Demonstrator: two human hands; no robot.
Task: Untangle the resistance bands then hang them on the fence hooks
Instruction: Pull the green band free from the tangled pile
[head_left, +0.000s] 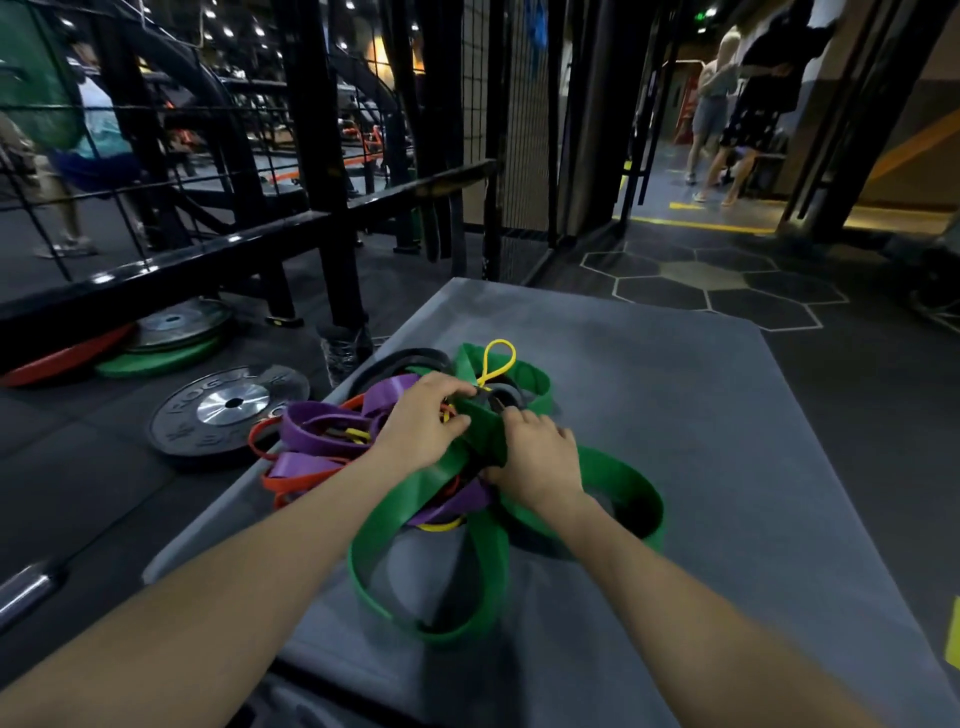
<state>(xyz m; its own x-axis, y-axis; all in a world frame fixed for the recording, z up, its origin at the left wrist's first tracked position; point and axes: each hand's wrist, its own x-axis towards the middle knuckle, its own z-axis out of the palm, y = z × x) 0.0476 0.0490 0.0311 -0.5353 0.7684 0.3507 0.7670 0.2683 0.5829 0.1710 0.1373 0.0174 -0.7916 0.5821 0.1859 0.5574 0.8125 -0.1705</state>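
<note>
On the grey surface (675, 415), the left hand (423, 421) and right hand (540, 457) both grip the green band (467, 587), knotted with purple bands (322, 426), orange bands (291, 480) and a yellow band (498, 361). Weight plates (228, 408) lie left; the mesh fence (514, 119) stands well beyond.

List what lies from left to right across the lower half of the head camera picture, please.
Barbell end → black weight plate → purple bands → left hand → right hand → wide green band's right loop → bare grey mat.
</note>
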